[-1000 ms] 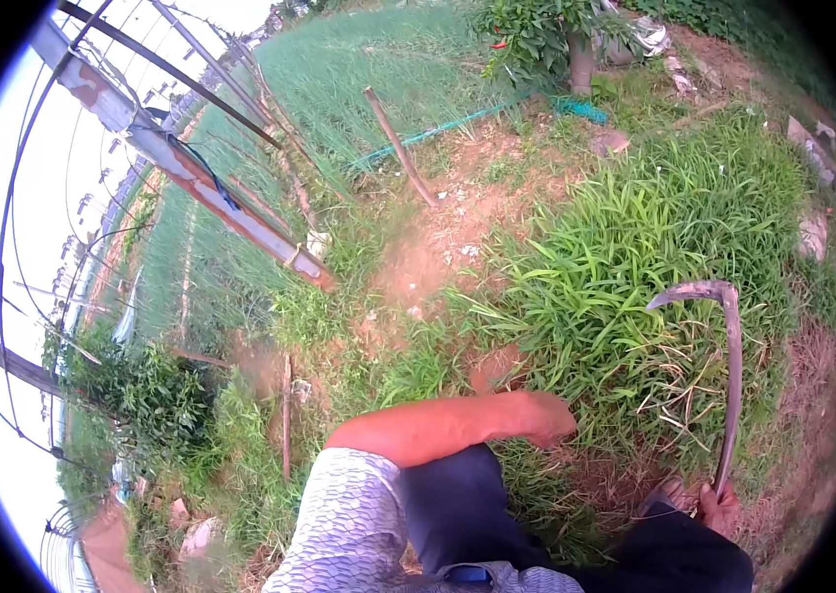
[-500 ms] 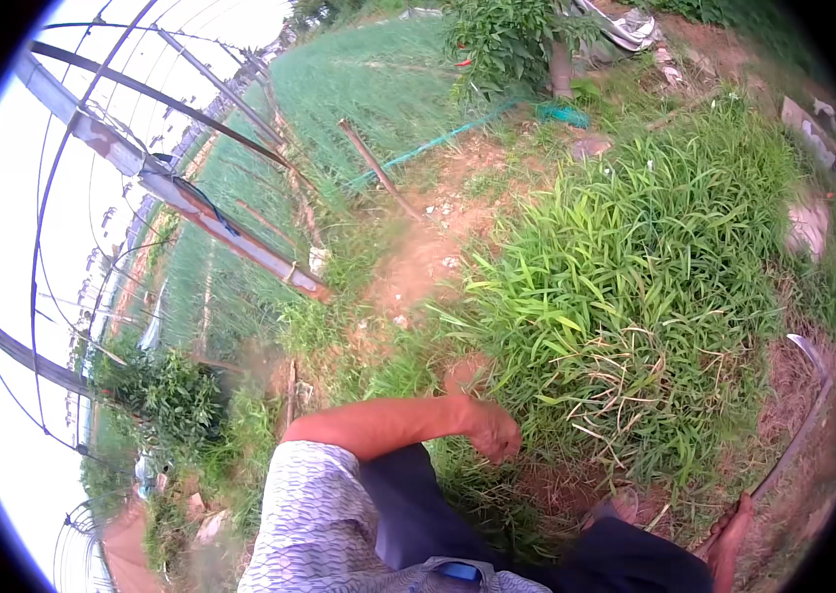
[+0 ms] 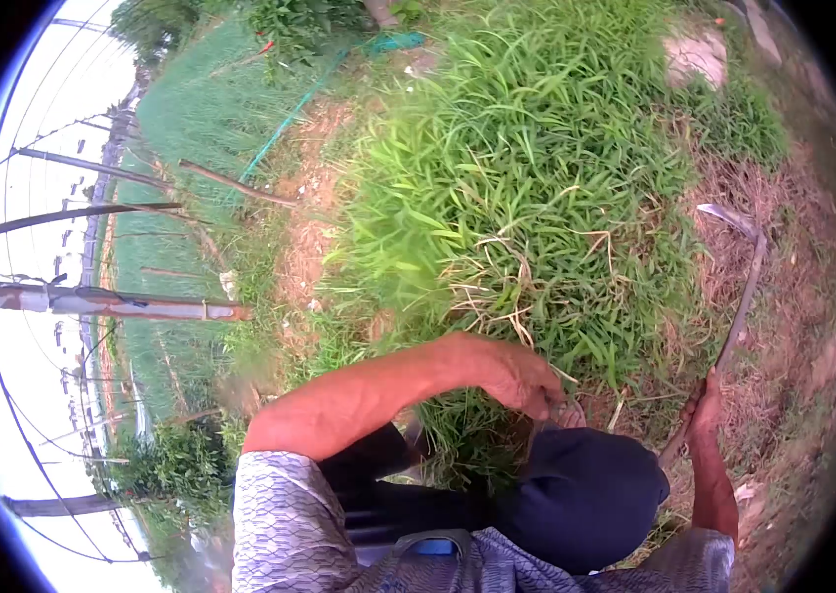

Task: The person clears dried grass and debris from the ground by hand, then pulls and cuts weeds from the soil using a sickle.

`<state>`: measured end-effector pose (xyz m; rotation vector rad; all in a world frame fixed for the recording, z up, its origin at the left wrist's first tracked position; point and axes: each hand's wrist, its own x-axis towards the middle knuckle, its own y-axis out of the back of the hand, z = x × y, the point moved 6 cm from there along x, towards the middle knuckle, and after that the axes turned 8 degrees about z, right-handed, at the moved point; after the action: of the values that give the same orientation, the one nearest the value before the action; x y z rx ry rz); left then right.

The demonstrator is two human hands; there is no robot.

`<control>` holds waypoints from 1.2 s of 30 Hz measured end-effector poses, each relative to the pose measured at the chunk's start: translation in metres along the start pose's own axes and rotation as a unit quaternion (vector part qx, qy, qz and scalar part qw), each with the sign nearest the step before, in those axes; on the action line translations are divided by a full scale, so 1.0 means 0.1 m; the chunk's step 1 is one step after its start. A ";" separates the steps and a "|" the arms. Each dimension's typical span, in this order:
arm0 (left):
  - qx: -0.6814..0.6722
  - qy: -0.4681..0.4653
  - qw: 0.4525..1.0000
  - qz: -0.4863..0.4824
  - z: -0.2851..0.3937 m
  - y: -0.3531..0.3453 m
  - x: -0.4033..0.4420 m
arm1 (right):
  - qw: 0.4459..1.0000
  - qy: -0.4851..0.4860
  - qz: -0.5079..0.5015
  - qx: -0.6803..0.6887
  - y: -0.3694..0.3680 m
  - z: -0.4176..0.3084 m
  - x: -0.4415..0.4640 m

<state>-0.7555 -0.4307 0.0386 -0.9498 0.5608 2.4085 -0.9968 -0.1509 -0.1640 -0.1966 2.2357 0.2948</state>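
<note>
My right hand (image 3: pixel 705 405) is wrapped round the long handle of a sickle (image 3: pixel 742 296), whose curved blade points left above dry reddish ground. My left hand (image 3: pixel 525 380) hangs over the near edge of a thick clump of green grass (image 3: pixel 537 188), its fingers bent downward beside my knee. What those fingers touch, if anything, is hidden. Pale dry stalks (image 3: pixel 507 296) lie tangled in the grass just beyond my left hand.
A rusty metal post (image 3: pixel 122 302) and thin bars stand at the left. A wooden stake (image 3: pixel 236 184) leans near a teal net strip (image 3: pixel 285 124). A flat pale stone (image 3: pixel 697 59) lies at the upper right. My bent knees (image 3: pixel 586 494) are below.
The view has swung, and the grass clump now sits closer and further left. My left hand has come nearer to my right, and the sickle has moved from upright to the far right side.
</note>
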 end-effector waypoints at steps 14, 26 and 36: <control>0.475 -0.119 0.803 0.339 0.55 0.52 2.47 | 0.996 0.000 0.088 0.030 0.47 0.76 -0.82; 0.518 -0.038 0.818 0.245 0.04 0.92 2.29 | 0.803 0.367 0.115 -0.454 0.76 2.03 -1.32; 0.517 -0.086 0.792 0.314 -0.03 0.95 2.15 | 0.991 0.001 0.100 -0.088 0.14 0.45 -0.81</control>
<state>-0.9459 -0.4456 -0.0987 -0.0260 2.0715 2.0495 -0.9159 -0.1217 -0.1266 -0.0661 2.2342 0.6007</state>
